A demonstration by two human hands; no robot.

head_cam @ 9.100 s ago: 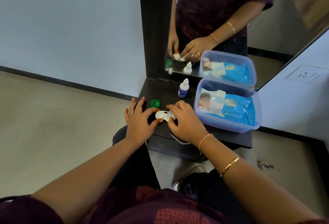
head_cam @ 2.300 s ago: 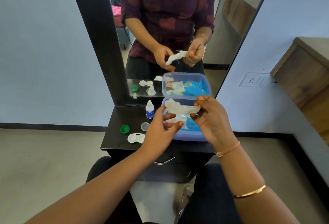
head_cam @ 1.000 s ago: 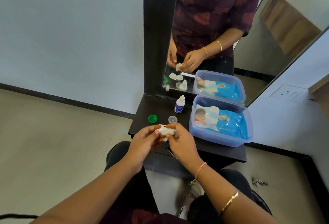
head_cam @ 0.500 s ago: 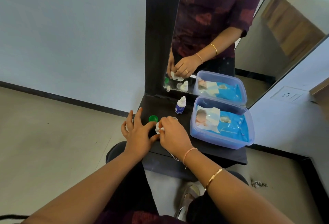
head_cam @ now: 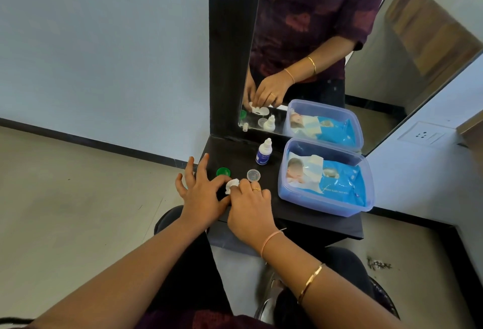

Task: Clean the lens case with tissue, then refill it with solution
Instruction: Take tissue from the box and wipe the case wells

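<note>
R hand (head_cam: 248,211) presses tissue (head_cam: 231,185) nr shelf (head_cam: 313,220) front edge

Black shelf (head_cam: 308,220) below a mirror carried: green cap (head_cam: 223,171), clear cap (head_cam: 253,175), upright solution bottle (head_cam: 264,151), blue plastic tub (head_cam: 324,199) of wipes.

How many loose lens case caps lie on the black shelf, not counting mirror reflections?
2. The green cap lies just beyond the left hand. The clear cap lies beyond the right hand, near the solution bottle. The hands might hide more.
</note>
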